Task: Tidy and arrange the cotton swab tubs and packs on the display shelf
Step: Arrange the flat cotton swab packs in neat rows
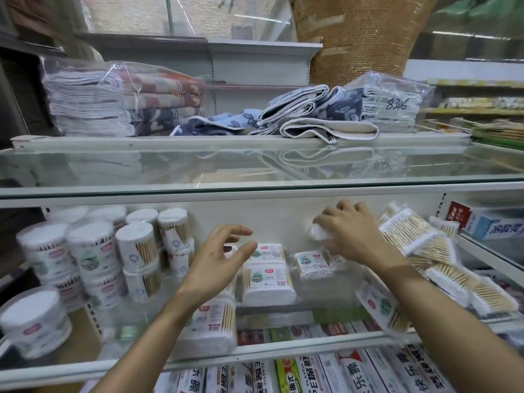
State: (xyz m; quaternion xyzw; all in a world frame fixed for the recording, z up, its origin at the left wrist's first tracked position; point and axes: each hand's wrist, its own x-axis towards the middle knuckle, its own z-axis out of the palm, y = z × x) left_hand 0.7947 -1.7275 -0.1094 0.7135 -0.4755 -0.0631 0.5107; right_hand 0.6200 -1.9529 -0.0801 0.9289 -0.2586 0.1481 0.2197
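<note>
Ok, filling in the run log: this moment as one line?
left hand: open, by flat packs | right hand: grips white swab pack | loose packs: heaped right

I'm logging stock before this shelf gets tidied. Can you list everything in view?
round swab tubs: roughly a dozen, white with wooden sticks, stacked at the left of the glass shelf
flat swab packs: at least five, white, middle of that shelf
long swab packs: a loose heap, wood and white, right end
bagged towels: two bags, striped and pale, upper shelf's left and right
loose towels: several, blue and cream, between the bags
boxes: many, white, red and green, lower shelf
left hand: open, above the flat packs
right hand: grips a white swab pack near the shelf's back
</note>
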